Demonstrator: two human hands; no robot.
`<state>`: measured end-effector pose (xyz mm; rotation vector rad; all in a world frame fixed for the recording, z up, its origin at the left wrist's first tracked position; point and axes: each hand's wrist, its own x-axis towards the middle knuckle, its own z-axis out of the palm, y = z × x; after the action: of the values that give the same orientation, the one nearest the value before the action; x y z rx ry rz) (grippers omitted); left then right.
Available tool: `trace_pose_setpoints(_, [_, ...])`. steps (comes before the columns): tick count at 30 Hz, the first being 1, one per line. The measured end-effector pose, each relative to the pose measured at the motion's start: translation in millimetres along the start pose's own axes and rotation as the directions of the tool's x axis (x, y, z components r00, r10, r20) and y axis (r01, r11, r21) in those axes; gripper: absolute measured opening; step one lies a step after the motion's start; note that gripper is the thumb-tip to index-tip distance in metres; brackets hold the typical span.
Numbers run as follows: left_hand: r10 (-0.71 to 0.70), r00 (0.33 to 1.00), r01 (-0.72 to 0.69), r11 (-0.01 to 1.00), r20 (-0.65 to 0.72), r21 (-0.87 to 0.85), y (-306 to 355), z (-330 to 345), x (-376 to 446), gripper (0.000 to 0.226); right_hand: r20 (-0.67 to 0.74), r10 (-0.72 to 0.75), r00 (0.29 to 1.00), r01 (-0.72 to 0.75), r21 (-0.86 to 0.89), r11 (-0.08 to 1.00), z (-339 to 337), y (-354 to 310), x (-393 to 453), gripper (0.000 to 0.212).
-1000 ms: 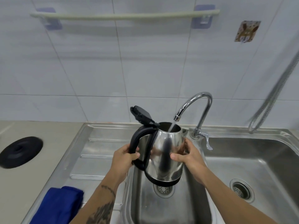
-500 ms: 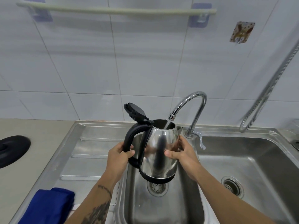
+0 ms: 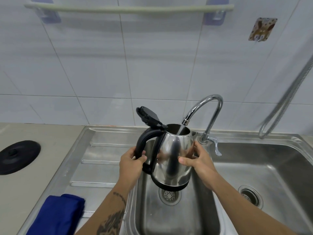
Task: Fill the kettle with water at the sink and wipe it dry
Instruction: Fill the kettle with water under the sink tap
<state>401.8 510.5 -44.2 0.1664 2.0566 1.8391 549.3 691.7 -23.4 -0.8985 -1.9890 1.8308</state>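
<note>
Over the left sink basin [image 3: 176, 216]: kettle [image 3: 174, 155] held as before under running faucet [image 3: 203, 107], lid open; left hand [image 3: 131, 164] fingers wrapped round handle, right hand [image 3: 199, 161] fingers pressed against body. Filling unfinished, probably.

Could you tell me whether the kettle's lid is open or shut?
Open: the black lid stands tilted back above the handle, and tap water runs into the kettle.
</note>
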Motion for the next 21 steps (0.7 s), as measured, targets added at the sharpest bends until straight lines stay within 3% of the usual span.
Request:
trace_pose_setpoints(5, [0.072, 0.996, -0.067, 0.994, -0.059, 0.09, 1, 1, -3, 0.025, 0.053, 0.002, 0.999, 0.0, -0.037, 0.999, -5, -1, 1, 0.073])
trace_pose_setpoints(10, [0.067, 0.995, -0.058, 0.992, -0.075, 0.116, -3, 4, -3, 0.024, 0.134, 0.024, 0.991, -0.005, -0.142, 0.99, -27, -9, 5, 0.045])
trace_pose_setpoints(13, [0.037, 0.996, -0.028, 0.995, -0.086, 0.1, -10, 6, -3, 0.025, 0.133, 0.04, 0.99, -0.016, -0.174, 0.985, -38, -14, 9, 0.055])
trace_pose_setpoints(15, [0.014, 0.996, -0.006, 0.996, -0.087, 0.088, -14, 6, -1, 0.025, 0.046, 0.02, 0.999, -0.005, -0.312, 0.95, -46, -11, 15, 0.065])
trace_pose_setpoints(18, [-0.01, 0.996, 0.018, 0.996, -0.084, 0.091, -17, 6, 2, 0.024, -0.135, -0.05, 0.99, -0.038, -0.581, 0.813, -66, 0, 31, 0.071])
trace_pose_setpoints(21, [-0.025, 0.996, 0.032, 0.995, -0.08, 0.098, -18, 9, 6, 0.024, -0.18, -0.021, 0.983, -0.114, -0.704, 0.701, -87, 12, 41, 0.074])
